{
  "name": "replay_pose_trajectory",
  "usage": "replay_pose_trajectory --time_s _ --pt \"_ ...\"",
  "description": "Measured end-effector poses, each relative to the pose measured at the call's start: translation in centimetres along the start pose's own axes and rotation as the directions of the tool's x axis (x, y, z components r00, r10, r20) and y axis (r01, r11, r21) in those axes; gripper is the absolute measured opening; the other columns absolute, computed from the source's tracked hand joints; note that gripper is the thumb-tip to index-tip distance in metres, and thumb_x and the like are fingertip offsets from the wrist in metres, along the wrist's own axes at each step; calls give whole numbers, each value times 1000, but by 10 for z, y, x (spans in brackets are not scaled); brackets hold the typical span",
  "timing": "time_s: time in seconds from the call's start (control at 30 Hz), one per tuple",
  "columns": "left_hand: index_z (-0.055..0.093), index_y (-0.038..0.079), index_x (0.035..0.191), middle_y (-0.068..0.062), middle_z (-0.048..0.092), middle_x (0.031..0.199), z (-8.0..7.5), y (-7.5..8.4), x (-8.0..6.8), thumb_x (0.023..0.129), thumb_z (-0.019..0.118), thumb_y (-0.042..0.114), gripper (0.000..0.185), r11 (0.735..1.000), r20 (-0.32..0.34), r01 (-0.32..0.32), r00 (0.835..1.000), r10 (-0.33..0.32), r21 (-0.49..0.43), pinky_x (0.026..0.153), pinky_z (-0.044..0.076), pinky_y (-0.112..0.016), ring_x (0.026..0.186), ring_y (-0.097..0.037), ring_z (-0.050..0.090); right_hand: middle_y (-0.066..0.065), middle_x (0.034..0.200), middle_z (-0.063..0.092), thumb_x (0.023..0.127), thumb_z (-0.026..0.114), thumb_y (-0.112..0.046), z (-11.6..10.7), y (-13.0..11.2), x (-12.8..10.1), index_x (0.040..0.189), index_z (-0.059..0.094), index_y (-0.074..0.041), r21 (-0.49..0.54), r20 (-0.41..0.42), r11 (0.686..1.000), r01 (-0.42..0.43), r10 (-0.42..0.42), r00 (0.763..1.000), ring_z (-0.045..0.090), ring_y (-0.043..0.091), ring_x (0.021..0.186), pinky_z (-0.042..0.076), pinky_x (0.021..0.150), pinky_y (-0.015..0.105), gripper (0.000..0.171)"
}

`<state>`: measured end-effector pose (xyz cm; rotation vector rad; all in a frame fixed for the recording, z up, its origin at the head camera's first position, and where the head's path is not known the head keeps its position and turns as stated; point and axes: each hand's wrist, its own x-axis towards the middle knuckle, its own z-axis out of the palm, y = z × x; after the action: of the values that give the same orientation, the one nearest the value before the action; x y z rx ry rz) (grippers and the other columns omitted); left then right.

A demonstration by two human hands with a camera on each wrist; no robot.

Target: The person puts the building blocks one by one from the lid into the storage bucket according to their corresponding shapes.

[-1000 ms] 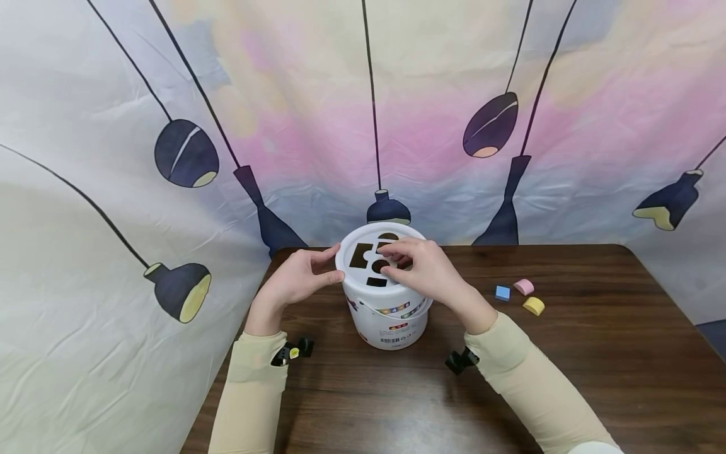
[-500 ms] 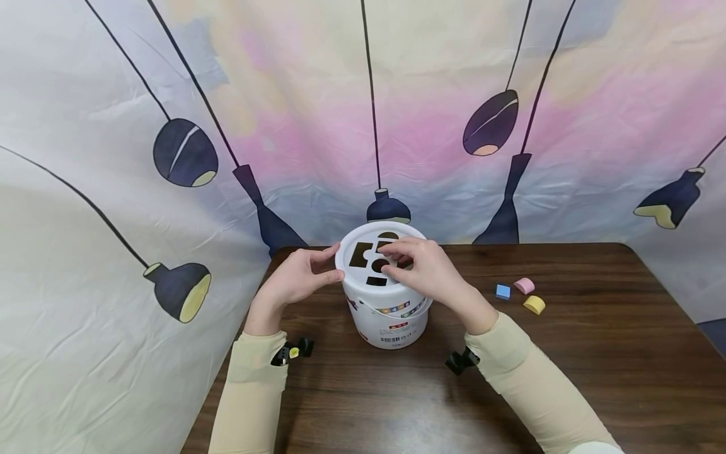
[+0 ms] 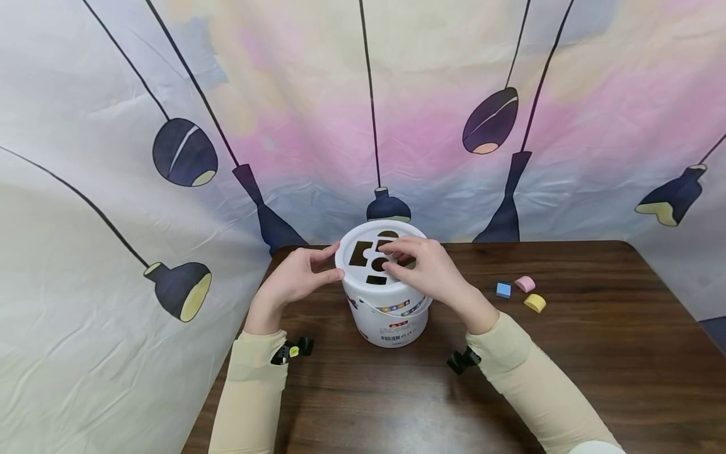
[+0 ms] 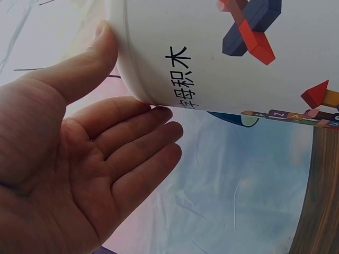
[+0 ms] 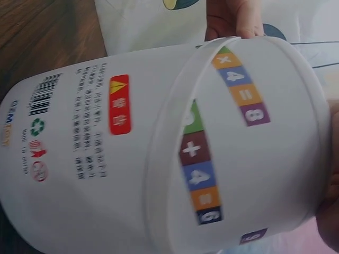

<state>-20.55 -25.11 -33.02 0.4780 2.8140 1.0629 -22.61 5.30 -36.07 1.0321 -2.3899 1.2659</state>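
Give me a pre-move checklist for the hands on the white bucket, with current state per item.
1. Bucket upright on the table: ok.
2. Left hand steadying the lid rim, thumb on the edge, fingers straight: ok.
3. Right hand over the lid, fingertips at the cutouts: ok.
4. A block held in the right hand: cannot tell, the fingers hide what is under them.
5. Lid seated all round: cannot tell, the hands cover part of the rim.
6. Blue block, pink block and yellow block lying free to the right of the bucket: ok.
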Motion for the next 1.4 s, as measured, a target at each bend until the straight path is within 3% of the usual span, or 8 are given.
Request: replay_pose_trajectory --time_s 0.3,0.6,0.67,0.87,1.0,1.1,1.3,1.4 --pt "51 15 159 -9 54 157 0 1 3 99 79 39 71 1000 0 -24 1000 24 13 89 46 -40 116 -25 62 3 126 75 94 84 -9 -7 11 -12 129 79 -7 133 -82 986 104 -94 992 73 20 100 59 88 36 36" --pt "51 16 159 -7 52 159 -1 0 3 99 80 38 70 1000 -10 -19 1000 19 1 102 49 -46 144 -28 51 7 123 76 92 81 5 -21 36 -35 126 79 -3 232 -276 966 111 -44 960 74 29 100 58 89 28 35" --pt "51 17 159 -7 53 159 -1 0 3 99 80 39 71 1000 -10 -14 1000 14 0 102 49 -46 142 -28 53 8 123 76 92 81 5 -28 43 -43 127 79 -6 224 -296 972 76 -6 955 73 21 99 58 87 26 36" --pt "49 19 160 -12 60 152 1 -1 1 99 79 42 72 1000 0 -1 1000 1 19 86 46 -41 105 -25 63 12 125 75 95 81 -1 -52 68 -77 131 78 -8 196 -280 976 -94 147 949 71 11 103 55 86 20 36" --pt "49 19 160 -9 52 159 1 -1 0 99 79 41 71 1000 -5 -1 1000 1 22 89 46 -42 122 -23 61 17 127 74 98 80 -6 -68 86 -99 134 75 -4 166 -248 965 -204 241 938 69 3 106 53 86 16 37" --pt "49 18 160 -8 50 160 1 -2 0 100 78 41 71 1000 -5 -7 1000 7 23 90 46 -42 126 -23 60 19 129 73 101 78 -14 -79 99 -114 137 73 -5 124 -223 949 -289 310 924 67 -3 105 52 86 14 38" --pt "49 19 161 -14 67 143 0 -2 -1 99 78 42 72 1000 -6 1 1000 -1 21 86 45 -41 87 -26 58 22 132 71 103 76 -26 -100 119 -143 142 70 -7 39 -184 904 -425 424 887 65 -5 100 52 79 14 43" --pt "49 20 161 -14 66 145 0 -1 -1 99 79 43 72 1000 -5 9 1000 -9 16 87 45 -41 87 -28 58 25 132 71 104 75 -29 -108 129 -157 143 68 -4 3 -160 880 -476 470 868 62 -7 99 52 77 14 47"
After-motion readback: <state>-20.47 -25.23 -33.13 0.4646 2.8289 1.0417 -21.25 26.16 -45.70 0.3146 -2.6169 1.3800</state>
